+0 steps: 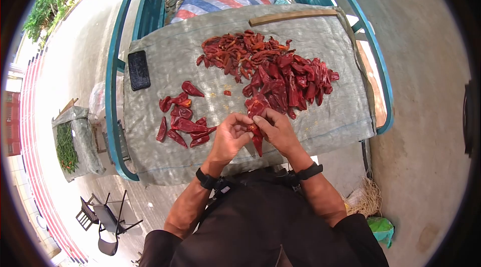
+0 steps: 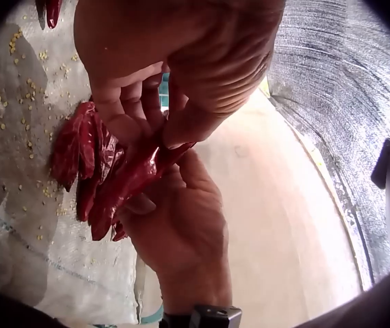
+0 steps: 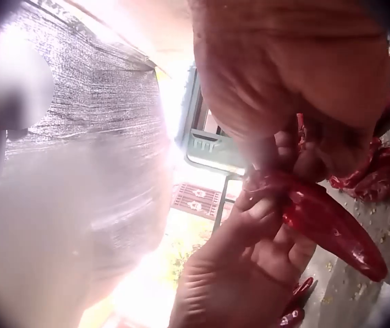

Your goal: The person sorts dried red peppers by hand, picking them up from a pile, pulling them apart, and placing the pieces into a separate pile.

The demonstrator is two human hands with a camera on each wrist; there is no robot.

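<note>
Both hands meet over the front of the cloth-covered surface, holding one glossy dried red pepper (image 1: 257, 144) between them. My left hand (image 1: 229, 139) pinches it from the left with thumb and fingers. From the other side my right hand (image 1: 280, 134) grips it, thumb toward the left hand. The left wrist view shows the pepper (image 2: 130, 181) stretched between both sets of fingertips. Its smooth, tapering end (image 3: 348, 242) sticks out past the fingers in the right wrist view. Just beyond the hands lies a heap of large red peppers (image 1: 295, 81); several loose peppers (image 1: 185, 124) lie to the left.
Smaller wrinkled pepper pieces (image 1: 245, 49) are heaped farther back on the grey woven cloth (image 1: 165, 56). Pale seeds (image 2: 27, 102) are scattered on it. A phone (image 1: 139, 70) lies at left, a wooden strip (image 1: 294, 17) at the back. Blue-green metal rails (image 1: 114, 91) frame the sides.
</note>
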